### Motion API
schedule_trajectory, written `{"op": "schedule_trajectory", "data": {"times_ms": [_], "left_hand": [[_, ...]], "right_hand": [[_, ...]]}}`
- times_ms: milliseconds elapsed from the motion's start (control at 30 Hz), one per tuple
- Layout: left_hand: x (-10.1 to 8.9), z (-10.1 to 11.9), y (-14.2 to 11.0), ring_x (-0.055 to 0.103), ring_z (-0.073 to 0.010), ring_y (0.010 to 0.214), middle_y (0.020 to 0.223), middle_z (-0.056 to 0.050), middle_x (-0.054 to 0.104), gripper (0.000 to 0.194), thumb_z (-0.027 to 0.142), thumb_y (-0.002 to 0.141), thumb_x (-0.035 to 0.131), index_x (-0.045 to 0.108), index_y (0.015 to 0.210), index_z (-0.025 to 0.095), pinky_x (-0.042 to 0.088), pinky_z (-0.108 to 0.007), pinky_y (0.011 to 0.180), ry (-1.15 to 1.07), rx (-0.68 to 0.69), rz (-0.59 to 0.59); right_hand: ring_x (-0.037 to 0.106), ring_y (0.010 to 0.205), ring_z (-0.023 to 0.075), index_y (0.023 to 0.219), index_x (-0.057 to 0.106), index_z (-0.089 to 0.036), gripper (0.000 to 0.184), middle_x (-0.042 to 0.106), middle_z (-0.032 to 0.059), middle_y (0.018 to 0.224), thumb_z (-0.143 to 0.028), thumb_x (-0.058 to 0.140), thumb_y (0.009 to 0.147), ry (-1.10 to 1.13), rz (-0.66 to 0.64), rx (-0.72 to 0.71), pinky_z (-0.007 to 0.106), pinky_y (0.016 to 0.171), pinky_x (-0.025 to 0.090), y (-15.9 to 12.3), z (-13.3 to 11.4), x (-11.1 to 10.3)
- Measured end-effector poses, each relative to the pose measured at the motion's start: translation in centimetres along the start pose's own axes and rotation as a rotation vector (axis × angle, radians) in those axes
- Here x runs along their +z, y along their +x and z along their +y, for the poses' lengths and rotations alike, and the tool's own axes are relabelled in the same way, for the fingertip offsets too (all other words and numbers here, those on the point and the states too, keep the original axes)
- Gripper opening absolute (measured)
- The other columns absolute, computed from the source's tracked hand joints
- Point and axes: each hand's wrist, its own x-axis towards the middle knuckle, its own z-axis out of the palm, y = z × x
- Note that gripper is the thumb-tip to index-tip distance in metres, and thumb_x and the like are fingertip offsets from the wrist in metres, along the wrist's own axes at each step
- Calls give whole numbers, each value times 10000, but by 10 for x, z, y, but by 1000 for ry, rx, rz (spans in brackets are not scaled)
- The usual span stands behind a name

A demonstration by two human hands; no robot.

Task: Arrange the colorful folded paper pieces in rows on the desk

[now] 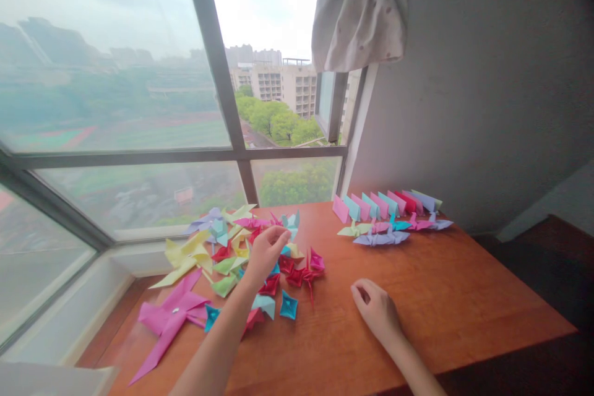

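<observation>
My left hand (266, 252) reaches over the pile of folded paper, thumb and fingers pinched together. At its fingertips is a light blue origami piece (292, 221), apparently gripped by one edge; its exact shape is partly hidden. Around and below this hand lie red origami pieces (294, 276), a blue square-shaped one (288, 305) and several green and yellow ones. My right hand (377, 307) rests on the table, fingers curled into a loose fist with nothing visible inside.
Large pink (172, 315) and yellow pinwheels (188, 255) lie at the left of the wooden table (417, 284). At the back right, folded paper pieces (371, 205) stand in a row, with several paper cranes (381, 237) before them. Windows and a wall border the table.
</observation>
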Motion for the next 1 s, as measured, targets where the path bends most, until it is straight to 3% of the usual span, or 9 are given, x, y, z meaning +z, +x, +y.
{"op": "schedule_trajectory", "data": {"times_ms": [200,300,400,533,700,833,1000], "left_hand": [[20,23,-49,522,-112,580,635,18,568,353,499,829,618,564,736,163,422,-210,553,-227,-16,-123],[34,25,-75,473,-95,578,642,26,540,327,444,782,710,557,727,160,374,-195,537,-396,-57,-261],[45,23,-99,461,-96,598,652,19,538,273,366,777,736,579,719,151,361,-201,557,-383,-75,-369],[53,16,-126,496,-118,652,715,11,556,244,347,788,722,564,807,163,394,-222,613,-391,-115,-346],[57,2,-151,505,-136,697,766,-7,571,294,448,876,606,608,878,154,383,-241,641,-354,-186,-405],[58,-8,-160,522,-150,681,701,-19,578,436,556,868,573,613,750,138,374,-252,639,-364,-247,-439],[54,-11,-160,512,-139,627,662,-16,599,486,629,789,629,616,772,144,364,-242,598,-551,-349,-438]], "right_hand": [[580,629,181,746,668,-194,425,675,53,719,-588,552,853,454,-53,259,277,588,432,7,-20,-10],[574,629,157,896,678,-187,481,696,62,811,-648,554,835,893,-145,464,240,516,385,6,-41,-13],[592,679,149,1063,638,-215,478,693,46,862,-623,616,815,1191,-238,608,220,527,385,1,-60,-17],[568,654,127,1009,628,-213,395,662,-1,784,-473,765,746,1173,-258,593,225,585,418,-9,-72,-21],[528,593,126,909,652,-179,377,628,-6,684,-492,765,732,956,-228,484,234,549,414,-16,-80,-25],[525,588,120,871,660,-169,361,615,-4,676,-481,770,726,924,-274,471,227,537,413,-19,-85,-27],[501,553,104,874,639,-177,360,592,-14,650,-486,760,736,1032,-282,529,209,503,372,-19,-73,-24]]}}
